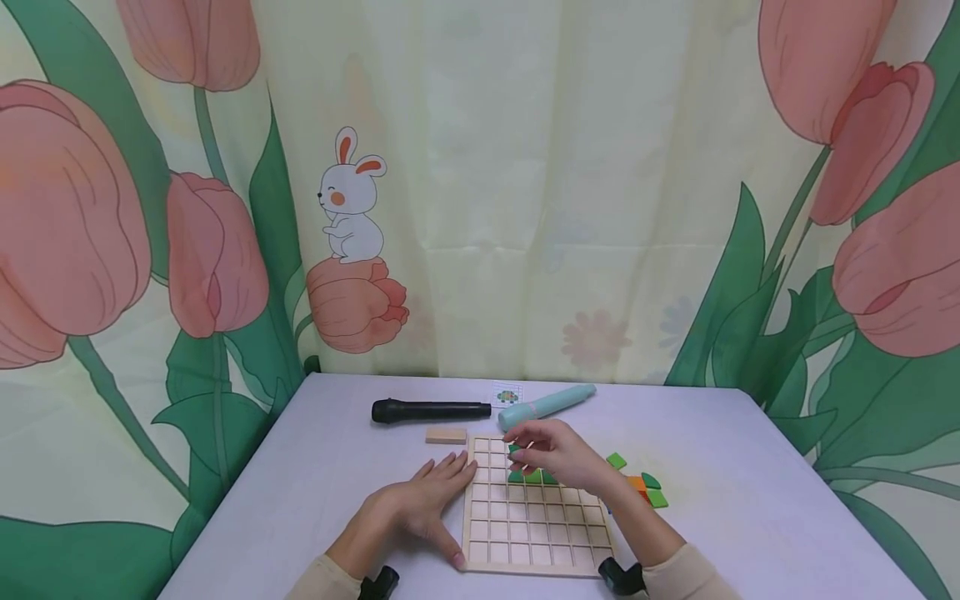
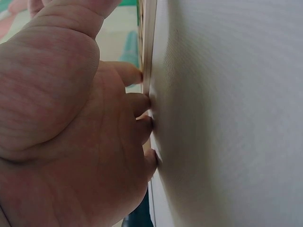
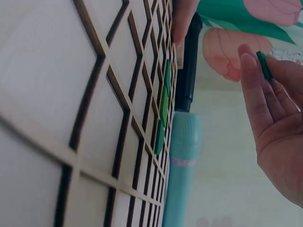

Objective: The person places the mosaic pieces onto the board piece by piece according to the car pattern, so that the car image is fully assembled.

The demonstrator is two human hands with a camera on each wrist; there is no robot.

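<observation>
A wooden grid board (image 1: 532, 521) (image 3: 71, 94) lies on the pale table, with a few green tiles (image 1: 531, 476) (image 3: 163, 109) set in its upper cells. My left hand (image 1: 423, 500) (image 2: 71, 123) lies flat on the table, fingers straight, touching the board's left edge. Above the board's top rows hovers my right hand (image 1: 543, 446), pinching a small dark green tile (image 3: 264, 65) between thumb and fingertips.
A black microphone (image 1: 429, 411) (image 3: 189, 61), a teal pen-like cylinder (image 1: 546, 406) (image 3: 182, 170), a small pattern card (image 1: 507, 396) and a wooden block (image 1: 446, 435) lie beyond the board. Loose green and orange tiles (image 1: 643, 485) sit right of it. A tulip-print curtain hangs behind.
</observation>
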